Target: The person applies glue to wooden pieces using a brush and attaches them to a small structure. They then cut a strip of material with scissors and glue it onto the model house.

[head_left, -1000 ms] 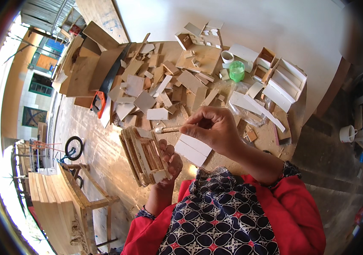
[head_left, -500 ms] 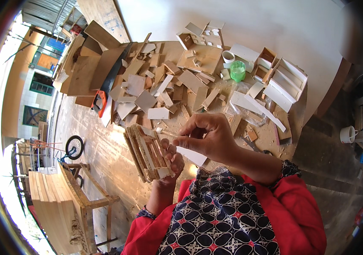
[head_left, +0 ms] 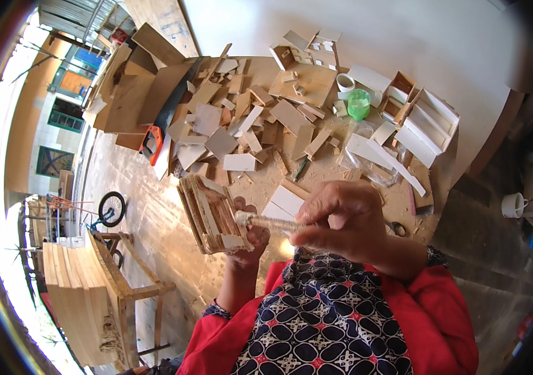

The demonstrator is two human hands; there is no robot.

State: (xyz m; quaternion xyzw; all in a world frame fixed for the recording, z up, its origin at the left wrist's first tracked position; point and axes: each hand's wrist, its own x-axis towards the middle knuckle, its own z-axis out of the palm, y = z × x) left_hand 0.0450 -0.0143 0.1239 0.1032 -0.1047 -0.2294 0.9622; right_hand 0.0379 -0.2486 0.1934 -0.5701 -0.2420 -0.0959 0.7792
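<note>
My left hand holds up a small slatted wooden frame, built of thin strips in layers with rough edges. Its fingers wrap round the frame's right side, and part of the hand is hidden behind it. Between the thumb and fingers of my right hand is a thin stick with a pale, caked end pointing left. That end is close to the frame's right side, in front of my left fingers; whether it touches them I cannot tell.
Wood offcuts lie heaped ahead. Beyond them are a green tub, a white cup and small white boxes. An orange-handled saw is at left, above a wooden bench. Scissors lie by my right forearm.
My right hand has drawn back toward me and right with the stick, whose pale end now shows farther from the frame. The frame has shifted slightly up and left in view.
</note>
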